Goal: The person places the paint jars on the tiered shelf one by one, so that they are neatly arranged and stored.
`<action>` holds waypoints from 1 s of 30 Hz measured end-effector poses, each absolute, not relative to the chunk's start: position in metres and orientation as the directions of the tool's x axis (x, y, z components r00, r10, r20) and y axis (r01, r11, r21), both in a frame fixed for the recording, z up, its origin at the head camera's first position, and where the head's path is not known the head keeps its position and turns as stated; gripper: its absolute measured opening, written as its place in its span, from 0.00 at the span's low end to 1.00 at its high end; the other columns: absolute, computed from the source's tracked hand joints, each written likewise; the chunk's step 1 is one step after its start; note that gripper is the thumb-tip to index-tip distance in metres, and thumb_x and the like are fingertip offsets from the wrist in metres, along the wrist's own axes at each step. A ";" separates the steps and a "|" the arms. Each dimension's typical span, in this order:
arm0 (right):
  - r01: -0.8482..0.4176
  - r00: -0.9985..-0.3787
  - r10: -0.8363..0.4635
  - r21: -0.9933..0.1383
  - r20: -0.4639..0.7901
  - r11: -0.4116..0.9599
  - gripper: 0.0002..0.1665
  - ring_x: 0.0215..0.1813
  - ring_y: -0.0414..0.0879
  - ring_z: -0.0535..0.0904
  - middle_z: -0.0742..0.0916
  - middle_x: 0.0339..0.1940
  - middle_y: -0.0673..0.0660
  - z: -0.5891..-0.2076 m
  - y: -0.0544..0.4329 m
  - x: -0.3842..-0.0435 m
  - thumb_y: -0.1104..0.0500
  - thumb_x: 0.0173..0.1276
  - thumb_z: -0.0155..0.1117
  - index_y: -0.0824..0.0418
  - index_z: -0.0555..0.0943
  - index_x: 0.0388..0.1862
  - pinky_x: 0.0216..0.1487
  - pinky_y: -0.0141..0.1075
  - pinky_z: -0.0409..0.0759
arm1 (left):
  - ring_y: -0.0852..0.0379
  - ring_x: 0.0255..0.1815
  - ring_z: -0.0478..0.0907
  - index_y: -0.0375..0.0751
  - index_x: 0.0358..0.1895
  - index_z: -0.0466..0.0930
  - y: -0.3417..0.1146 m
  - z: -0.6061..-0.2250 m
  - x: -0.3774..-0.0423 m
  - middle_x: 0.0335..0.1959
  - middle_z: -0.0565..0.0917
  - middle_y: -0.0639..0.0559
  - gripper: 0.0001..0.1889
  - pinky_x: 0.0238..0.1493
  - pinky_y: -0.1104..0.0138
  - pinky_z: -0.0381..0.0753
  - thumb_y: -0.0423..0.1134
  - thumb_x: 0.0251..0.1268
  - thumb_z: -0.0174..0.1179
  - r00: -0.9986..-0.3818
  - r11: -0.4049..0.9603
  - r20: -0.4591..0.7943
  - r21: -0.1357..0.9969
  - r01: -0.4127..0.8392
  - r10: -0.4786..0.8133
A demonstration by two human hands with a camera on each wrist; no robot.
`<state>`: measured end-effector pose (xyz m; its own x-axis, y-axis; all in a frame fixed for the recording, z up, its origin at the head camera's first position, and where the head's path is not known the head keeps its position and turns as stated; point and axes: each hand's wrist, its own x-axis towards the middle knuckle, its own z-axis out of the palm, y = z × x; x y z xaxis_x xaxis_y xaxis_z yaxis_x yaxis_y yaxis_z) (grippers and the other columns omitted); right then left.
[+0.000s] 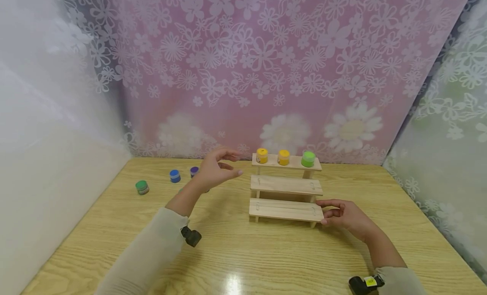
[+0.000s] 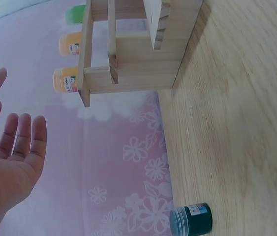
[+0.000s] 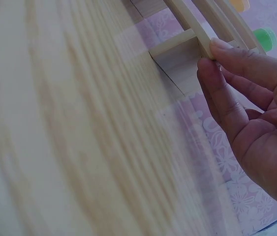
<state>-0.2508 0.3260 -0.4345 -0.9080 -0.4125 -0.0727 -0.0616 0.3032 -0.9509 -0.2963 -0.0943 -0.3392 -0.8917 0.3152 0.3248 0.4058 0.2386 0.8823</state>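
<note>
A three-tier wooden display stand [image 1: 286,185] stands right of centre on the table. On its top tier sit two yellow paint jars [image 1: 261,156] and a light green paint jar [image 1: 308,159]; the two lower tiers are bare. My right hand [image 1: 350,219] pinches the right end of the lowest tier, thumb [image 3: 246,61] on one face and fingers against the other. Left of the stand, my left hand [image 1: 214,170] is raised with nothing in it, its fingers loosely spread and apart from the thumb. In the left wrist view its palm [image 2: 5,177] shows bare.
On the table's left side are a green jar [image 1: 142,187], a blue jar [image 1: 175,176] and a purple jar [image 1: 194,171], with more partly hidden behind my left forearm. A dark green jar [image 2: 192,220] shows in the left wrist view. A flowered curtain [image 1: 258,75] hangs behind the table.
</note>
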 end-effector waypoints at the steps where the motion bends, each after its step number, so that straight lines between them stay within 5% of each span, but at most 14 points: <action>1: -0.062 -0.907 -0.415 -0.951 -0.073 0.303 0.39 0.42 0.47 0.82 0.81 0.44 0.62 -0.434 0.326 -0.251 0.62 0.63 0.71 0.73 0.67 0.69 0.47 0.40 0.83 | 0.48 0.54 0.76 0.44 0.57 0.79 -0.096 -0.340 -0.296 0.53 0.77 0.46 0.24 0.53 0.57 0.81 0.35 0.56 0.72 -0.888 0.241 0.332 0.878 0.414 0.317; 13: -0.053 -0.901 -0.426 -0.955 -0.081 0.293 0.39 0.42 0.47 0.83 0.84 0.40 0.62 -0.435 0.327 -0.251 0.63 0.64 0.70 0.74 0.65 0.70 0.47 0.38 0.83 | 0.48 0.55 0.75 0.38 0.57 0.79 -0.117 -0.346 -0.288 0.53 0.78 0.46 0.24 0.55 0.53 0.79 0.36 0.56 0.72 -0.862 0.235 0.386 0.851 0.471 0.330; 30: -0.042 -0.899 -0.430 -0.958 -0.088 0.284 0.38 0.42 0.48 0.83 0.84 0.40 0.61 -0.434 0.326 -0.252 0.63 0.64 0.69 0.73 0.66 0.70 0.47 0.40 0.83 | 0.46 0.62 0.69 0.43 0.62 0.76 -0.146 -0.362 -0.277 0.62 0.73 0.44 0.27 0.60 0.48 0.74 0.35 0.58 0.71 -0.876 0.249 0.361 0.860 0.445 0.319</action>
